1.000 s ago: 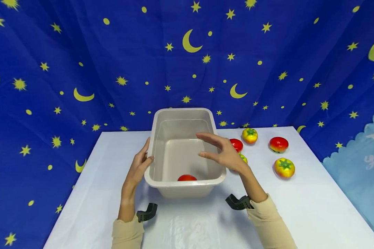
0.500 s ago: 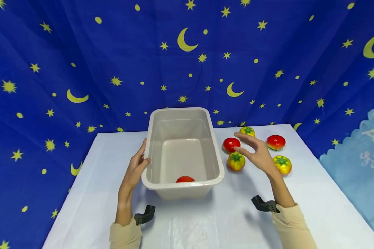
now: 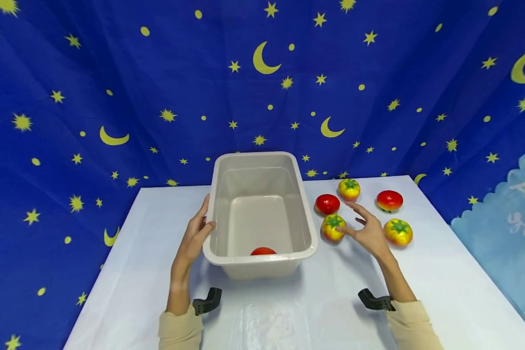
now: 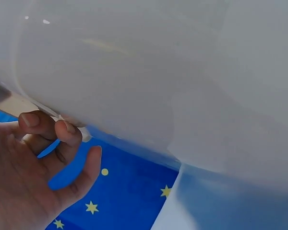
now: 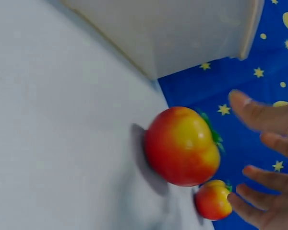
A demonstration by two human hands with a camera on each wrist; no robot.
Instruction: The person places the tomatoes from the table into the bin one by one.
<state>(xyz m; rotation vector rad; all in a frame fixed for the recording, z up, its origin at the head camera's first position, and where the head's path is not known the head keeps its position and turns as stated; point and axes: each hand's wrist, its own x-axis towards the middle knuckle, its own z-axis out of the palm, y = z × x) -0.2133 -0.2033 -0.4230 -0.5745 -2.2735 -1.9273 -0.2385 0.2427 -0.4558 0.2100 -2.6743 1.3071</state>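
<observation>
A grey plastic tub (image 3: 262,223) stands on the white table, with a red tomato (image 3: 263,251) partly hidden behind its near wall. My left hand (image 3: 194,238) holds the tub's left rim, and the left wrist view shows curled fingers (image 4: 69,132) at the edge. To the right of the tub, my right hand (image 3: 369,233) hovers by a yellow-red tomato (image 3: 333,227) with a green leafy top. Its thumb overlaps that tomato in the head view, but in the right wrist view the parted fingers stand off from the tomato (image 5: 182,146), holding nothing.
Beyond the right hand lie a red tomato (image 3: 327,204), a yellow one (image 3: 348,188), another red one (image 3: 389,200) and another yellow one (image 3: 398,232). A blue star-patterned curtain (image 3: 201,87) hangs behind the table (image 3: 314,311).
My right hand has moved from over the tub rightward to beside the nearest yellow tomato, and lowered a little. The left hand stays at the tub's rim.
</observation>
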